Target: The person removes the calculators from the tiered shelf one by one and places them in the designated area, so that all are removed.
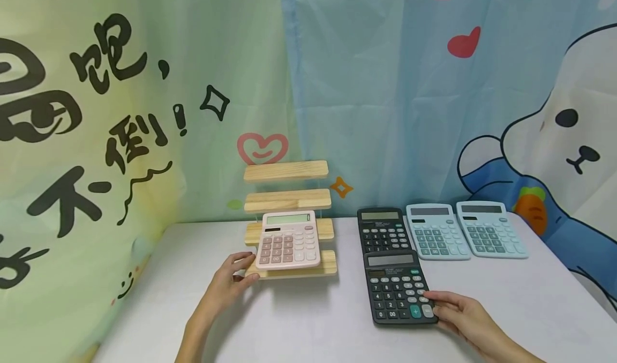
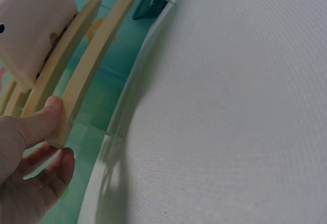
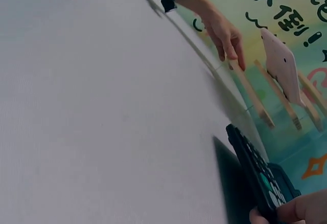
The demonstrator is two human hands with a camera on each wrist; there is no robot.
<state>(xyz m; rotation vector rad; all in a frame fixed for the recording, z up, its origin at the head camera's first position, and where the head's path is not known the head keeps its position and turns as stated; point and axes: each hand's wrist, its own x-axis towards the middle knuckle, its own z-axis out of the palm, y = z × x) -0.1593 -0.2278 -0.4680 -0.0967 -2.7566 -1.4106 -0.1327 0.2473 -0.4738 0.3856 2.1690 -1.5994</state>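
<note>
A rack of several pale wooden slats [image 1: 289,199] stands at the back of the table, with a pink calculator [image 1: 289,241] leaning on its lower slats. My left hand [image 1: 226,285] pinches the left end of the lowest slat [image 2: 82,83], thumb above and fingers beneath. On the right, my right hand [image 1: 465,320] grips a black calculator [image 1: 397,288] by its lower right corner. That calculator is tilted, and the right wrist view shows its shadow on the table beside it. It partly covers a second black calculator [image 1: 382,230] behind.
Two light blue calculators [image 1: 437,232] lie side by side at the back right of the white table [image 1: 308,325]. A printed curtain [image 1: 352,84] hangs along the table's back and left edges. The rack's side supports look clear and thin.
</note>
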